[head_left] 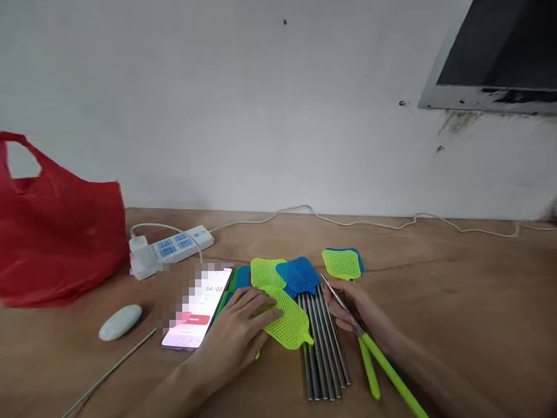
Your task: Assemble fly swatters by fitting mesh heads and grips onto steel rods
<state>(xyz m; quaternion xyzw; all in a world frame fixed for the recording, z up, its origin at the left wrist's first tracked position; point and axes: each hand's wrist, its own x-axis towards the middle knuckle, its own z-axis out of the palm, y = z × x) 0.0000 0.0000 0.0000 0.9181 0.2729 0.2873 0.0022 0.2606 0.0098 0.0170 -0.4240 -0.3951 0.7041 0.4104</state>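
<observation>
Metal rod [354,323] with yellow-green handle [394,374]: over near right of surface [470,290], pinched in right hand [365,307] close to its thin tip. Bare rod bundle [324,360] lies fanned just left. Left hand [235,331] has fingers on yellow-green mesh swatter head [289,322], thumb side mostly hidden; can't tell pinch from press. Head's neck points right, over the bundle.

Risks, my read: neck could bend if the tip meets it crooked; a nudge could roll the loose rods; left wrist, close to phone [206,307], could knock it.

Beyond: blue mesh head [300,274], then white power strip [178,247], charger plugged in. Red bag [56,232] far left, contents hidden.
</observation>
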